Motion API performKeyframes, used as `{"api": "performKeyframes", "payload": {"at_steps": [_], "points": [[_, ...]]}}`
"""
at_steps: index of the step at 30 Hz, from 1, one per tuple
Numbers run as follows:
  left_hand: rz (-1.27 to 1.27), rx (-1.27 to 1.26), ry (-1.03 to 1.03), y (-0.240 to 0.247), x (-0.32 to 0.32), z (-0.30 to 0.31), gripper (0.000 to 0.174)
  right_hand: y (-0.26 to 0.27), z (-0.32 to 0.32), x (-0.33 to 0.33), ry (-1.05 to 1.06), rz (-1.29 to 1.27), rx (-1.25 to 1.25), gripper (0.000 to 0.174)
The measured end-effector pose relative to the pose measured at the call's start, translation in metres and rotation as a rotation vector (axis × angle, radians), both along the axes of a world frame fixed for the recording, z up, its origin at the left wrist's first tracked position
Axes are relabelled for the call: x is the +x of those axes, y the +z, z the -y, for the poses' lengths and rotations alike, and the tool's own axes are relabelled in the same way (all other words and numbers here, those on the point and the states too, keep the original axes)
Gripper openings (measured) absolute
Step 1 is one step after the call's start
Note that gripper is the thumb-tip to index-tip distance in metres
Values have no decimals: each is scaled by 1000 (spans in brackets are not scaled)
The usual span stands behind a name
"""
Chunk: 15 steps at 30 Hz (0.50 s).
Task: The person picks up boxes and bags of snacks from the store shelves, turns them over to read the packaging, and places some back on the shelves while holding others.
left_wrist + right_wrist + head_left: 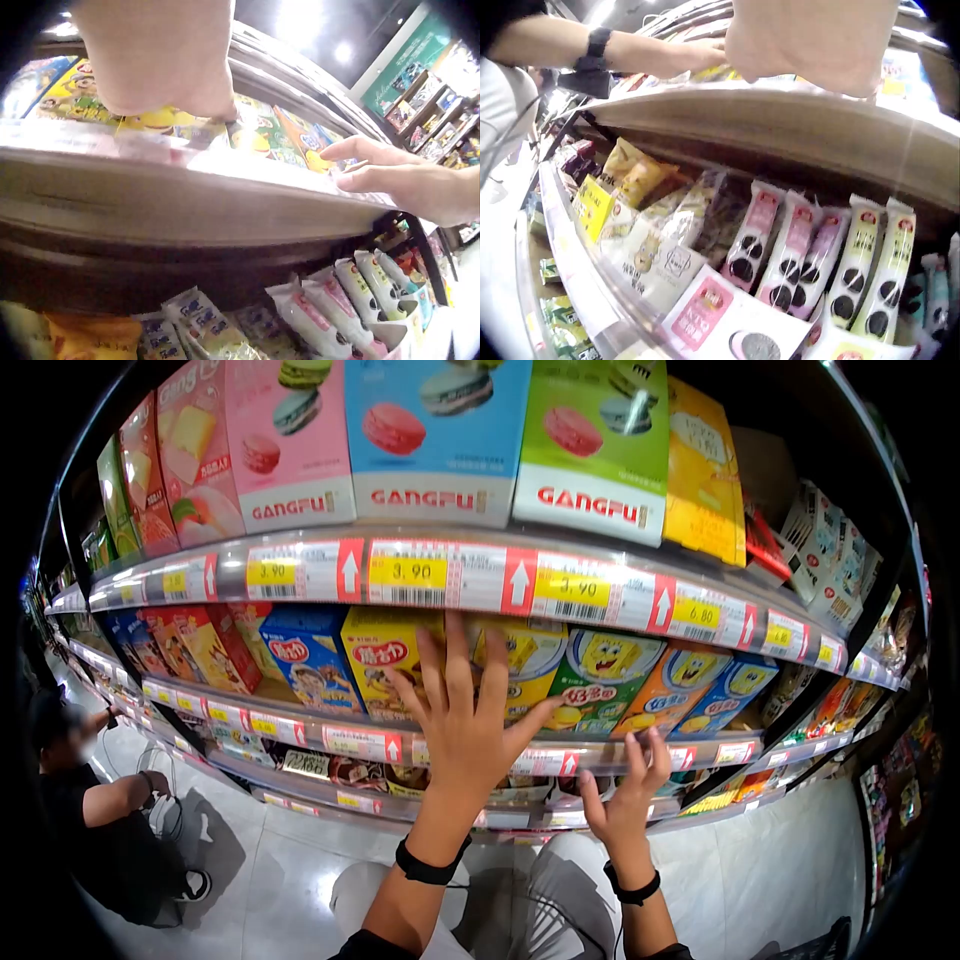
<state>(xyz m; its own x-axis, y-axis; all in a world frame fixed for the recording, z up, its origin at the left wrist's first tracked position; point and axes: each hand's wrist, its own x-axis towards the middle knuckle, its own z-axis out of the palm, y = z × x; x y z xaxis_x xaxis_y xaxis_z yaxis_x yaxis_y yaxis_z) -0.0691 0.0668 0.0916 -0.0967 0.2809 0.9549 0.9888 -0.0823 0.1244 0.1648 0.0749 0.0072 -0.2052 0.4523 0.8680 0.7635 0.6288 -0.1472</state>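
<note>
Left hand (465, 735) open, fingers spread and holding nothing, over the fronts of the left yellow box (376, 660) and the right yellow box (530, 660); firm contact cannot be told; its thumb points toward the green box (604, 670); right hand (628, 805) open, fingers loosely bent, at the price strip (350, 744) below the orange box (678, 678); both yellow boxes stand side by side on the middle shelf, between the blue box (312, 660) and the green one; GANGFU boxes (435, 470) occupy the shelf above.
</note>
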Motion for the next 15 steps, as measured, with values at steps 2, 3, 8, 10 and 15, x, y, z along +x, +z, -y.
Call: {"api": "performKeyframes", "payload": {"at_steps": [2,3,8,10,15], "points": [[-8,55,21,-9,-2,-7,99,-23,-18,4,-69,95,66,72],[-23,76,33,-13,-4,-9,97,-33,-22,5,-101,122,89,72],[-86,68,29,-23,-9,-13,102,-58,-44,10,-183,201,280,74],[-85,68,32,-25,-9,-15,102,-65,-54,3,-220,120,348,70],[-88,54,35,-27,-6,-12,98,-71,-65,-4,-275,73,440,70]]}}
